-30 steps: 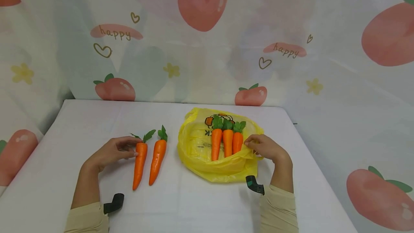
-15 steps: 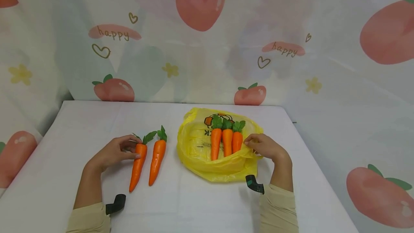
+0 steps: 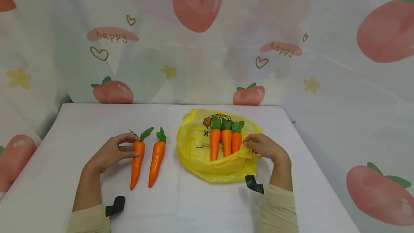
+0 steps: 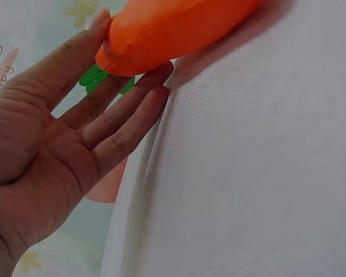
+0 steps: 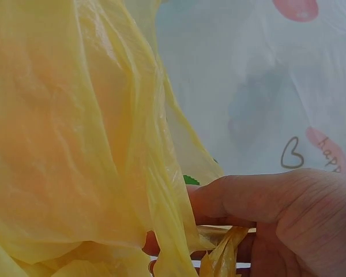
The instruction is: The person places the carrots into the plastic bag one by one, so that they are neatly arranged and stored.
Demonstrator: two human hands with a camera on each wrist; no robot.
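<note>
White table [image 3: 200, 208], with a strawberry-print cloth [image 3: 323, 28] hung behind it. We note our left hand [image 3: 110, 152] at the top end of the left carrot [image 3: 137, 164]: thumb over the crown, fingers beneath it, a light pinch. The left wrist view shows those fingers [image 4: 121, 115] nearly straight, the orange end resting on them. That carrot lies flat on the table, tip toward us, leaves away. A second carrot [image 3: 156, 161] lies just beside it on the right, apart from the hand.

Our right hand [image 3: 266, 147] pinches the right edge of the yellow bag [image 3: 194, 154], thumb and fingers closed on a fold of plastic, as the right wrist view confirms [image 5: 236, 199]. Three carrots [image 3: 225, 143] lie side by side in the bag's open mouth, leaves pointing away from us. Bag sits right of centre, near the loose carrots.
</note>
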